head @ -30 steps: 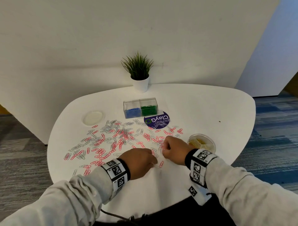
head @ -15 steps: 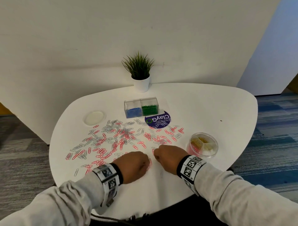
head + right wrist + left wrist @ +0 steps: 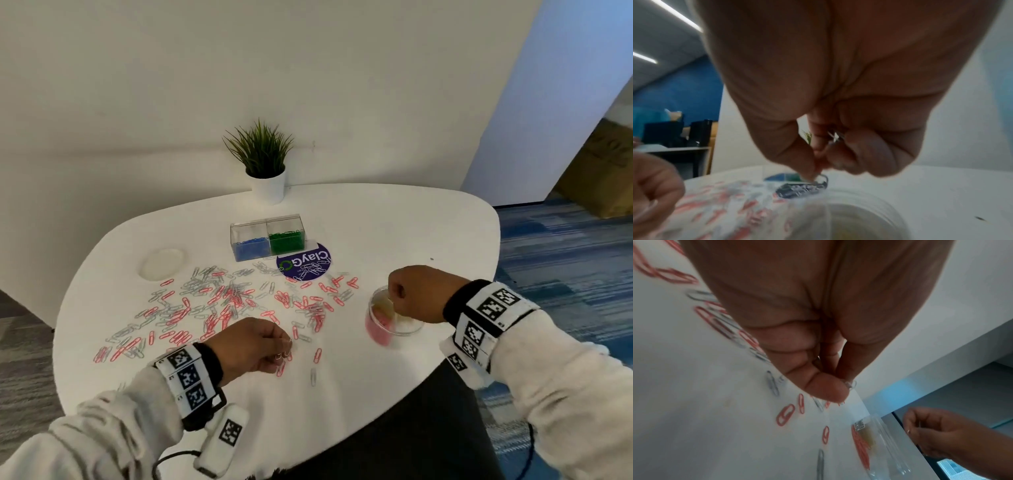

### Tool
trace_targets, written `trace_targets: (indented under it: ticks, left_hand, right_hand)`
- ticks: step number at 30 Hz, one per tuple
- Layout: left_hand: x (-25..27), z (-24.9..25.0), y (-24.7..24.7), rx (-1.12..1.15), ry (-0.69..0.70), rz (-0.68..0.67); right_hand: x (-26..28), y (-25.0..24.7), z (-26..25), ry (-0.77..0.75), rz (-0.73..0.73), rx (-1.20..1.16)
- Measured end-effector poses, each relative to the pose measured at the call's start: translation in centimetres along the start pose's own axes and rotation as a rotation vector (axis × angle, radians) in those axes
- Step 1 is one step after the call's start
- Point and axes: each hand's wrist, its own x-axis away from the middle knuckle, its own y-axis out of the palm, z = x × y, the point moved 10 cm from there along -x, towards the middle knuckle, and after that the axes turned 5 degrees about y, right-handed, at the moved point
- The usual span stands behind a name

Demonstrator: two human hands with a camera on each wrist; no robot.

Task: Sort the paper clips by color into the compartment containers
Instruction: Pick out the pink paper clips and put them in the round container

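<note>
Pink and silver-white paper clips [image 3: 226,301] lie scattered over the white table [image 3: 394,233]. My left hand [image 3: 286,346] hovers near the front edge and pinches a few white clips [image 3: 851,383] between thumb and fingers. My right hand [image 3: 394,293] is curled above the round clear container [image 3: 411,329], which holds pink and yellow clips. In the right wrist view its fingers hold silver clips [image 3: 835,136]. A clear two-part box [image 3: 267,236] farther back holds blue clips on the left and green ones on the right.
A round purple sticker [image 3: 303,262] lies beside the box with some clips on it. A clear round lid [image 3: 162,262] sits at the left. A small potted plant [image 3: 263,164] stands at the table's far edge by the wall. Carpet lies to the right.
My right hand has moved from the table's middle to above the round container at the right. My left hand has lifted slightly with clips in its fingers.
</note>
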Motion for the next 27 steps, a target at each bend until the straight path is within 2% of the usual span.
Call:
trace_targets:
  ticks: [3, 11, 15, 17, 19, 22, 27]
  left_hand:
    - [-0.6, 1.5, 1.2, -0.019, 0.033, -0.01]
    - [-1.5, 6.3, 3.6, -0.161, 0.143, -0.01]
    - [-2.2, 9.6, 6.1, -0.356, 0.263, 0.003]
    - [-2.5, 11.3, 7.9, -0.395, 0.33, -0.006]
    - [-2.9, 12.9, 9.7, -0.422, 0.391, -0.01]
    - [-4.0, 14.5, 11.8, -0.47, 0.455, 0.001]
    - [-5.4, 14.8, 14.0, -0.756, 0.511, -0.009]
  right_hand:
    - [0.1, 2.1, 1.2, 0.02, -0.091, 0.056]
    - [-0.5, 1.1, 2.0, 0.022, -0.092, -0.087]
    - [-0.5, 0.0, 4.0, 0.077, -0.005, -0.222]
    - [-0.5, 0.0, 5.3, 0.106, 0.034, -0.187]
    - [-0.6, 0.9, 6.2, 0.145, 0.01, -0.144]
    - [-0.6, 1.4, 6.0, 0.134, -0.012, -0.204]
    - [-0.7, 1.4, 5.2, 0.112, -0.021, -0.171]
